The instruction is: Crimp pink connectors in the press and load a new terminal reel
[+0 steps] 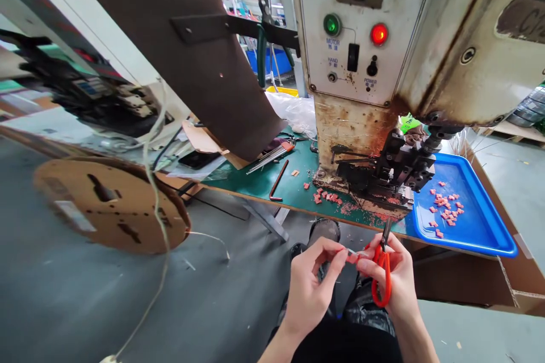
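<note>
My left hand (310,282) is closed in a pinch on one end of a small pink-and-white piece (352,257), held above my lap. My right hand (400,279) grips red-handled scissors (387,286), with the dark blades pointing up and away from me. The thumb and forefinger of that hand also meet the other end of the small piece. Fingers partly cover the piece, so its exact kind is unclear. Just beyond my hands stands the machine's black metal tooling (394,167), with pink crumbs around its base.
On the right, a blue tray (489,227) holds several small pink pieces (447,204). The green tabletop (238,181) carries an L-shaped hex key (279,180) and more pink bits. A large cardboard reel (106,204) and a hanging white cable (156,193) are at left. Cardboard boxes (517,264) stand at right.
</note>
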Motion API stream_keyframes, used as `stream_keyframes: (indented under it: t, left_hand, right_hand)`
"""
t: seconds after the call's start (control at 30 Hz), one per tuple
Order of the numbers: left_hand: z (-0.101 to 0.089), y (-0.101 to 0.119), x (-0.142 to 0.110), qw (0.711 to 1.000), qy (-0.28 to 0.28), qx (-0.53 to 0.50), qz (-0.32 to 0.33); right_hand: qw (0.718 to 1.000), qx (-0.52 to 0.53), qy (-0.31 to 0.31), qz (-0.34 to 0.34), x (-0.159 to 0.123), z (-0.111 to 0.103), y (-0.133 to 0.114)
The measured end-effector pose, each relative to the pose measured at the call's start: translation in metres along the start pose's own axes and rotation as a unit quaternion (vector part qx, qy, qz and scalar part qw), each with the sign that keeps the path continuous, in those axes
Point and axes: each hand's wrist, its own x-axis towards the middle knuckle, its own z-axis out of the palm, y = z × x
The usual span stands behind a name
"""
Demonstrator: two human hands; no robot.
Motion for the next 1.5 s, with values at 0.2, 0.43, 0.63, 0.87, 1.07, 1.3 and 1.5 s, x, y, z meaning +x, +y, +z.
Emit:
stream_keyframes:
  t: [0.2, 0.43, 0.63, 0.87, 1.07, 1.3, 1.5]
  left_hand:
    - [0.011, -0.015, -0.005, 0.999, 0.037, -0.029, 0.011]
    - [0.004, -0.029, -0.022, 0.993, 0.047, -0.037, 0.102]
    - [-0.013, -0.009, -0.019, 0.995, -0.058, -0.063, 0.055]
    - [-0.010, 0.008, 0.002, 0.924, -0.160, -0.285, -0.196]
    - [-0.003, 0.002, -0.005, 0.949, -0.134, -0.224, -0.174]
    - [0.013, -0.004, -0.015, 0.979, -0.091, -0.121, -0.134]
    - [0.010, -0.003, -0.005, 0.981, -0.129, -0.088, -0.118]
  right_hand:
    - [0.997, 0.045, -0.005, -0.063, -0.012, 0.003, 0.000]
    - [0.980, -0.067, 0.041, -0.185, -0.008, 0.006, 0.008]
    - [0.930, -0.104, -0.009, -0.352, 0.000, 0.007, -0.010]
    - [0.907, -0.122, -0.089, -0.393, 0.001, -0.001, -0.018]
    - [0.965, -0.118, -0.002, -0.232, -0.011, -0.011, -0.006]
    - [0.993, -0.064, 0.035, -0.090, -0.016, -0.008, -0.003]
    - [0.993, -0.070, -0.001, -0.091, -0.005, -0.015, 0.001]
